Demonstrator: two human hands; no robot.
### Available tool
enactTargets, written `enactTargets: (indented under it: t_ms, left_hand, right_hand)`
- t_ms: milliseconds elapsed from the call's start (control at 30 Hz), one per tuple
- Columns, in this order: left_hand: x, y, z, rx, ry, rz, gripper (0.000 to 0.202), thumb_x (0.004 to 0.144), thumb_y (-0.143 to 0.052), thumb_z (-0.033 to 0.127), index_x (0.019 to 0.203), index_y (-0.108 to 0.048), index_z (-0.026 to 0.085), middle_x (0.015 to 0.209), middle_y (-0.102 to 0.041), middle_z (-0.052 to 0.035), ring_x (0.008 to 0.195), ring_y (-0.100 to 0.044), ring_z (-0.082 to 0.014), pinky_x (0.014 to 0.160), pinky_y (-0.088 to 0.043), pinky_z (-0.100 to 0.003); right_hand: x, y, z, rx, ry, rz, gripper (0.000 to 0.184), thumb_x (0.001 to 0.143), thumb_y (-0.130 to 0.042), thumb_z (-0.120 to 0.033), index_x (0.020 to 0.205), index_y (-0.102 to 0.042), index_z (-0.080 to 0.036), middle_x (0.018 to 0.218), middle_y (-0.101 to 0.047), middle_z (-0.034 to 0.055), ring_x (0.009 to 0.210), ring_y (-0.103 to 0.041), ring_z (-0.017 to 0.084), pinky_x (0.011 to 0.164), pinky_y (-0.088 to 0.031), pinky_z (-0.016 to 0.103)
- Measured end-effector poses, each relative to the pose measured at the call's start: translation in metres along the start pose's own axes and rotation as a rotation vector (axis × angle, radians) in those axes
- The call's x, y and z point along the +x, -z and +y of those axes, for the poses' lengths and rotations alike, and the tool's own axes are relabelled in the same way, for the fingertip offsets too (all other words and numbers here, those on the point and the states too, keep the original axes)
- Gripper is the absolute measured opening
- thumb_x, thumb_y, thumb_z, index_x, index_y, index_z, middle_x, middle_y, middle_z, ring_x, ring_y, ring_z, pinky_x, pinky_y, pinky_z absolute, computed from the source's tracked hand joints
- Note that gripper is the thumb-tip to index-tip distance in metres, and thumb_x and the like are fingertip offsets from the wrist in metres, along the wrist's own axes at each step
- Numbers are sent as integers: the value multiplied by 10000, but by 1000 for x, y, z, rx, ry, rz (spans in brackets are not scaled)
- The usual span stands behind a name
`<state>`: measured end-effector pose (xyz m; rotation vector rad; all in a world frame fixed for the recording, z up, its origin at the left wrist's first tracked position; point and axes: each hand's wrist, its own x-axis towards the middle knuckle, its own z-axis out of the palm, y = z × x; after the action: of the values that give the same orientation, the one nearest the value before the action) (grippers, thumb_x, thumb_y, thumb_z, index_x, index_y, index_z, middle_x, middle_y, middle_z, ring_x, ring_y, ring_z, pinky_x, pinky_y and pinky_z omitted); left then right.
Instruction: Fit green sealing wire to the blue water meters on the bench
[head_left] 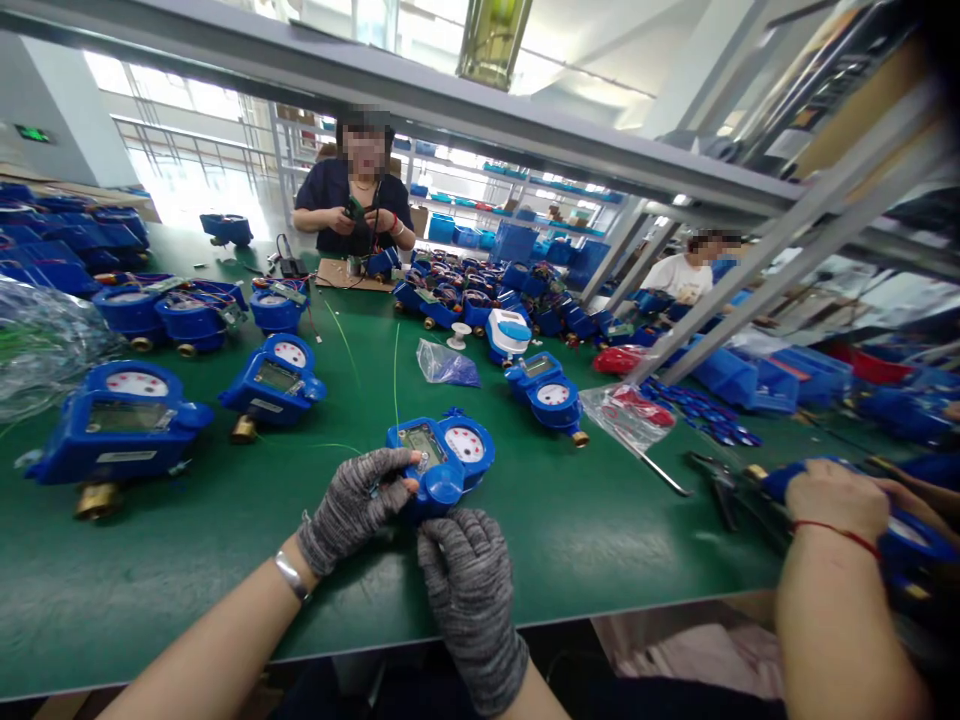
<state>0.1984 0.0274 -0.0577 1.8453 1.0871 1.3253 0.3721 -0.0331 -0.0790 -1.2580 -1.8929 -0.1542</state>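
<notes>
A blue water meter (466, 448) with a small display and a round white dial lies on the green bench before me. My left hand (352, 505), in a grey fingerless glove, has thumb and fingers closed on the meter's display side, by its blue flip lid (441, 484). Against the meter's near edge is my right hand (471, 585), gloved alike, with its fingers curled together; whatever they pinch is hidden. A thin green wire (397, 370) stands up behind the meter. Two more finished-looking meters, a larger meter (127, 420) and a smaller meter (279, 380), sit to the left.
Another meter (546, 392) and a plastic bag (448, 363) lie beyond my hands. Pliers (716, 485) rest at right, near a co-worker's hand (836, 500) on another meter. A person (356, 215) works opposite, beside piled meters (480, 290). A metal shelf beam crosses overhead.
</notes>
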Motion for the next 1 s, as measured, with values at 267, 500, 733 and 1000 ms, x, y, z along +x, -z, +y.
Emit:
enactTargets:
  t_ms: [267,500,733,1000]
  left_hand:
    - [0,-3,-2,-22,-9,23,259,864,-651,329,1087,-696,205,1050,-727,-69,938,-682,-211,853,-542,-323]
    - [1,-5,-6,-43,-24,5,239,833,-700,295,1066,-702,242,1020,-732,-29,905,-682,-178,812,-539,-275]
    - [3,-6,-7,-76,0,25,203,829,-702,304,1010,-715,214,970,-735,-45,862,-682,-188,793,-540,-292]
    - [4,-6,-4,-95,60,41,216,857,-668,335,1034,-714,219,1024,-731,-42,932,-673,-187,829,-533,-280]
  right_hand:
    - [-2,-6,-7,-102,-7,-41,140,896,-515,-171,869,-649,-202,815,-674,86,780,-563,244,771,-417,397]
    - [-7,2,1,-297,228,-177,241,824,-580,-109,1041,-656,-182,938,-701,104,850,-579,281,799,-414,442]
    - [-9,12,13,-115,211,-357,316,858,-555,-140,1154,-642,-206,1082,-698,115,959,-619,315,853,-460,506]
    - [-6,2,6,1282,-1181,-512,439,754,-695,-485,1035,-614,-158,937,-685,97,763,-676,216,632,-540,337]
